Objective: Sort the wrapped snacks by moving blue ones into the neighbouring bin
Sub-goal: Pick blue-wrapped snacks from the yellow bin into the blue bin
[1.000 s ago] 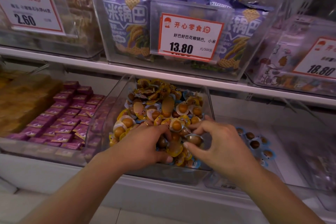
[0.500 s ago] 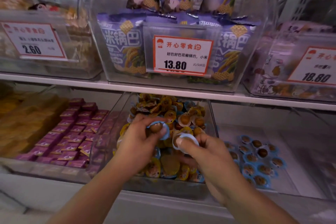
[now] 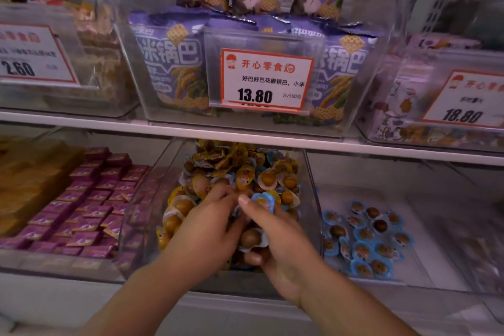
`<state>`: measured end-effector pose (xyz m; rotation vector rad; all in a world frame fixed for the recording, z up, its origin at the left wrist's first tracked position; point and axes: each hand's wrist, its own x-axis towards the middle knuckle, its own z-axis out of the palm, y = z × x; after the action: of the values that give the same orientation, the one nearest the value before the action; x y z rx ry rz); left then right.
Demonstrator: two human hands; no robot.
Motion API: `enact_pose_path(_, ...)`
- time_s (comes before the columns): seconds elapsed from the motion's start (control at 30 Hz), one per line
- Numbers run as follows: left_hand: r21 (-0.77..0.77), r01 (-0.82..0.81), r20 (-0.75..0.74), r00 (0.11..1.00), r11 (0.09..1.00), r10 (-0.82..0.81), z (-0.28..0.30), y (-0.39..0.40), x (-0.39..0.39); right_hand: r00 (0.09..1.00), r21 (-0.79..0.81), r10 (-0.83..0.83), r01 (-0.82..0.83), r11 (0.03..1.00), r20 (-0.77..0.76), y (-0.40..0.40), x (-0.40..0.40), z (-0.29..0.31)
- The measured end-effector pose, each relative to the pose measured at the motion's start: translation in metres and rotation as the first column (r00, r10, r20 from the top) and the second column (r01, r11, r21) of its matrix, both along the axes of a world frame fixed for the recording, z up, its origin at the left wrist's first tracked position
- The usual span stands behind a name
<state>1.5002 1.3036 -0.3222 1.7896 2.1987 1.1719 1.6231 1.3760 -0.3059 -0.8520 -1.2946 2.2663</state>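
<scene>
A clear middle bin [image 3: 309,199] holds a heap of yellow-wrapped snacks [image 3: 245,174] mixed with blue ones. Both hands are over its front half. My right hand [image 3: 281,243] pinches a blue wrapped snack [image 3: 264,200] at its fingertips and cups another brown round snack [image 3: 251,237] in its palm. My left hand [image 3: 210,226] is blurred. Its fingers are curled against the right hand's thumb, where a sliver of blue wrapper [image 3: 235,211] shows. The neighbouring right bin [image 3: 425,243] holds several blue-wrapped snacks [image 3: 365,240] lying flat.
A bin of purple wrapped bars [image 3: 81,207] sits to the left. The white shelf edge [image 3: 245,135] runs just above the bins. On it stand a bin of purple snack bags [image 3: 174,63] and a price tag [image 3: 266,80].
Both hands lifted blue snacks out of the pile, then came together. The blue snack from the left hand now sits at the right hand's fingertips. The camera moved closer.
</scene>
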Motion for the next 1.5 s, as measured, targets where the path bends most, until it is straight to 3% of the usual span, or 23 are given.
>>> enact_pose_path(0.07, 0.032, 0.021, 0.0, 1.0, 0.999, -0.021, 0.003, -0.004, -0.004, 0.999, 0.021, -0.047, 0.046, 0.999, 0.014, 0.002, 0.0, 0.0)
enact_pose_path(0.27, 0.101, -0.005, 0.208, 0.978, 0.995, -0.016, 0.001, -0.009, 0.0, 0.991, -0.029, -0.134, 0.133, 0.991, -0.031, 0.0, 0.003, 0.006)
enact_pose_path(0.43, 0.175, -0.079, 0.145, 0.988, 0.981, 0.054, 0.002, -0.011, -0.006, 0.985, 0.275, -0.134, 0.16, 0.948, -0.113, 0.012, 0.026, 0.02)
enact_pose_path(0.5, 0.155, -0.087, 0.046, 0.996, 0.984, 0.081, 0.001, -0.013, -0.011, 0.983, 0.356, -0.132, 0.17, 0.919, -0.127, 0.031, 0.048, 0.03)
enact_pose_path(0.63, 0.02, -0.031, -0.216, 0.976, 0.999, 0.035, -0.001, -0.015, -0.006, 0.966, 0.537, -0.225, 0.125, 0.834, 0.125, 0.084, 0.102, 0.037)
enact_pose_path(0.8, -0.13, 0.02, -0.269, 0.962, 0.991, -0.055, 0.001, -0.016, -0.003, 0.858, 0.589, -0.237, -0.091, 0.803, 0.455, 0.133, 0.16, 0.03)
enact_pose_path(0.87, -0.146, 0.018, -0.261, 0.964, 0.989, -0.056, 0.002, -0.015, -0.004, 0.772, 0.665, -0.348, -0.125, 0.736, 0.531, 0.144, 0.172, 0.026)
enact_pose_path(0.93, -0.168, 0.004, -0.25, 0.967, 0.986, -0.046, 0.004, -0.015, -0.006, 0.734, 0.759, -0.481, -0.073, 0.646, 0.48, 0.151, 0.175, 0.021)
enact_pose_path(1.03, -0.195, -0.037, -0.282, 0.959, 0.98, -0.019, 0.011, -0.022, -0.015, 0.786, 0.851, -0.58, 0.141, 0.505, 0.214, 0.142, 0.156, 0.021)
enact_pose_path(1.1, -0.197, -0.074, -0.282, 0.959, 0.978, 0.015, 0.015, -0.029, -0.022, 0.833, 0.889, -0.551, 0.222, 0.4, 0.04, 0.119, 0.135, 0.026)
enact_pose_path(1.2, -0.187, -0.119, -0.268, 0.961, 0.975, 0.066, 0.016, -0.037, -0.03, 0.918, 0.963, -0.389, 0.165, 0.213, -0.071, 0.074, 0.099, 0.029)
enact_pose_path(1.27, -0.224, -0.105, -0.294, 0.955, 0.969, 0.035, 0.016, -0.038, -0.031, 0.977, 0.994, -0.215, 0.027, 0.104, -0.004, 0.044, 0.075, 0.026)
enact_pose_path(1.3, -0.248, -0.091, -0.312, 0.95, 0.965, 0.009, 0.015, -0.037, -0.03, 0.99, 0.992, -0.112, -0.078, 0.095, 0.089, 0.031, 0.063, 0.023)
enact_pose_path(1.4, -0.269, -0.111, -0.388, 0.922, 0.957, -0.002, 0.006, -0.035, -0.031, 0.922, 0.927, 0.113, -0.375, 0.016, 0.371, 0.008, 0.031, 0.003)
enact_pose_path(1.5, -0.299, -0.143, -0.43, 0.903, 0.944, 0.0, 0.0, -0.032, -0.03, 0.839, 0.836, 0.025, -0.539, -0.098, 0.544, 0.013, 0.016, -0.012)
